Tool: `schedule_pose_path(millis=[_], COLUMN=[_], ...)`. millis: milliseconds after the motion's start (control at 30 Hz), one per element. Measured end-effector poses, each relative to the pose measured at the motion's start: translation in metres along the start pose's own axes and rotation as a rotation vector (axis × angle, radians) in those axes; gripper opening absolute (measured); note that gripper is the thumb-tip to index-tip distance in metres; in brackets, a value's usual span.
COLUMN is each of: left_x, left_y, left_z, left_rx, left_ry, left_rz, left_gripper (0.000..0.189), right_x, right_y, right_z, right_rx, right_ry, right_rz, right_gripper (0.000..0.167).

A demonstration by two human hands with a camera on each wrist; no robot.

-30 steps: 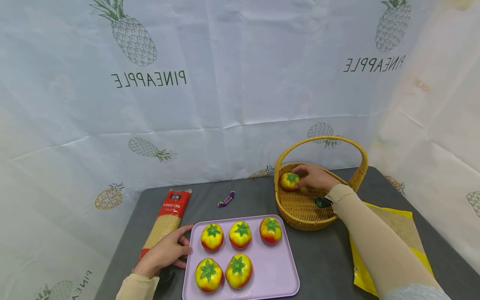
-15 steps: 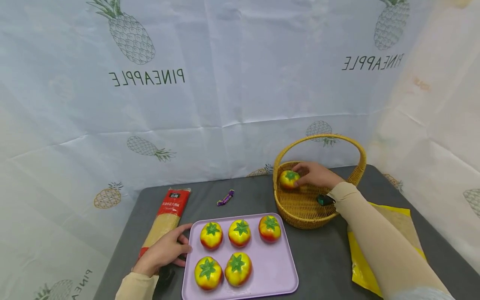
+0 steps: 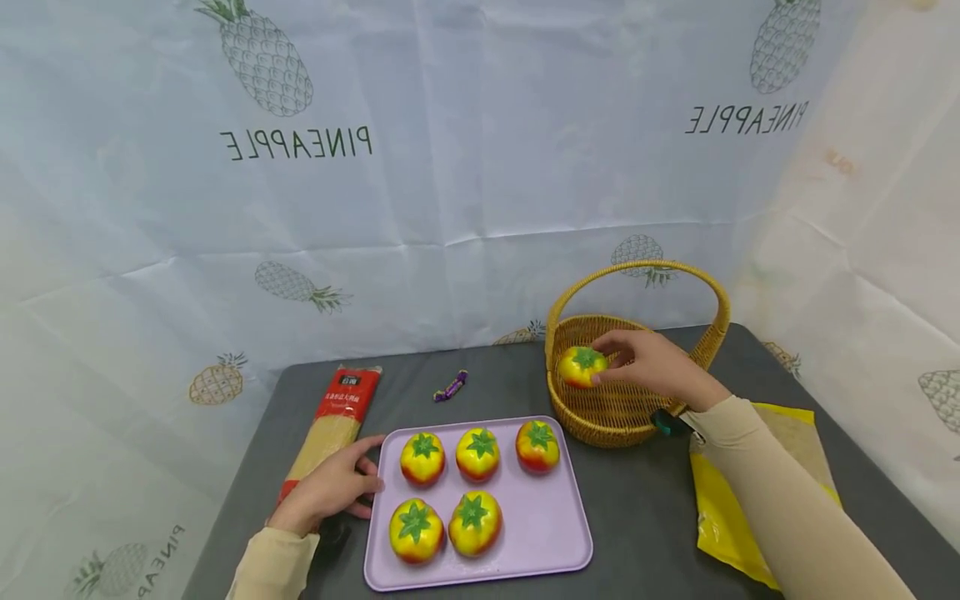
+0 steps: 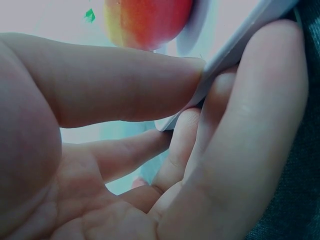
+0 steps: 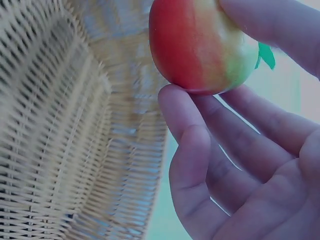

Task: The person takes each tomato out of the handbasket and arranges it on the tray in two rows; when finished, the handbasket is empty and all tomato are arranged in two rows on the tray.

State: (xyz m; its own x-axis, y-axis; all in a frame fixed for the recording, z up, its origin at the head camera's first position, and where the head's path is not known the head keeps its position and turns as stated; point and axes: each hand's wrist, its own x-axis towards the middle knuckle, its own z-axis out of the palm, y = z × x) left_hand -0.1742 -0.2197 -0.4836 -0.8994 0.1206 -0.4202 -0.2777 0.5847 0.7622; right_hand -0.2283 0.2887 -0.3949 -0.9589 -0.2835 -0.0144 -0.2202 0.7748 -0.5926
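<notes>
In the head view my right hand pinches a yellow-and-red persimmon with a green star-shaped leaf top. It hangs over the left part of the wicker basket. The right wrist view shows the thumb on one side of that persimmon and fingertips on the other, with the basket's woven wall beside them. My left hand grips the left edge of a lilac tray, its thumb on the rim and fingers beneath. Several more persimmons sit on the tray in two rows.
A red-topped pack of noodles lies left of the tray, partly behind my left hand. A purple wrapped candy lies behind the tray. Under my right forearm is a yellow-edged bag. The basket's tall handle arches above it.
My right hand has raised the persimmon from the basket's floor and drawn back slightly toward me. The left hand stays at the tray's edge. The head view has tilted slightly.
</notes>
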Motion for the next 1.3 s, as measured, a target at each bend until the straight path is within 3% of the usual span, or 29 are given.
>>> schedule_pose_path(millis=[400,900,1167,1300], left_x=[0.001,0.000,-0.002,-0.003], left_y=[0.005,0.006,0.002,0.000], left_z=[-0.006,-0.005,-0.005,-0.005], left_rx=[-0.009,-0.005,-0.004,-0.041], left_ry=[-0.010,-0.020,-0.022,-0.033], left_rz=[0.027,0.028,0.036,0.054], left_gripper=[0.072,0.073,0.072,0.072], right_x=[-0.050,-0.083,-0.090,-0.094], right_y=[-0.042,-0.063,-0.060,-0.060], right_z=[0.030,0.098,0.117,0.121], right_rx=[0.011,0.119,0.154,0.175], right_ry=[0.062,-0.091,-0.133,-0.168], right_rz=[-0.107,-0.135,-0.134,-0.089], right_gripper=[0.052,0.051,0.046,0.047])
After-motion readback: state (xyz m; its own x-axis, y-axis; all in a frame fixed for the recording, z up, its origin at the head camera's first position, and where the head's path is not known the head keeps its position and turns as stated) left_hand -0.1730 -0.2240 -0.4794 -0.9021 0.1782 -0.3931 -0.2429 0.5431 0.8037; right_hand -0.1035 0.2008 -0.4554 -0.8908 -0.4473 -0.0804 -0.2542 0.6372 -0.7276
